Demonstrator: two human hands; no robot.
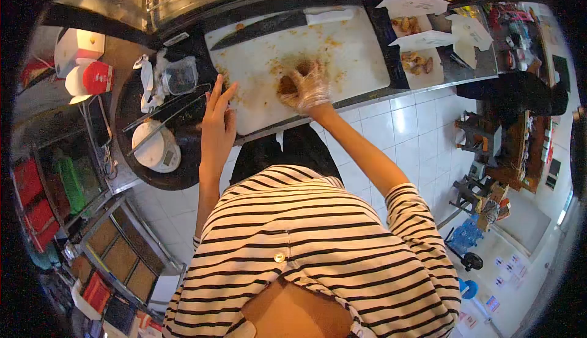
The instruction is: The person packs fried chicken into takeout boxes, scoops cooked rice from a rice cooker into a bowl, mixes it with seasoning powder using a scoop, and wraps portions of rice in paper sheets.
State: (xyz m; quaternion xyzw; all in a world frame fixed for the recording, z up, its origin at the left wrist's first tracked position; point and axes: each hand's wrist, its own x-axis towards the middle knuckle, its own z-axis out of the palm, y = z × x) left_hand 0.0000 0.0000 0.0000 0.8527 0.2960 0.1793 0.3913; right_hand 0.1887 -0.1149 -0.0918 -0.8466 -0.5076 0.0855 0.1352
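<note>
My right hand wears a clear plastic glove and reaches down onto the white cutting board. Its fingers curl around a small heap of brown crumbs, part of which the hand hides. Loose orange-brown bits are smeared over the board around it. My left hand is bare, its fingers stretched out and apart, at the left edge of the board, holding nothing. Along the board's far side lies a large knife with a dark blade and a white handle.
Two open paper boxes with browned food pieces stand right of the board. To the left, a round black tray carries a white kitchen scale, tongs and a clear plastic container. A glass-fronted case borders the far side.
</note>
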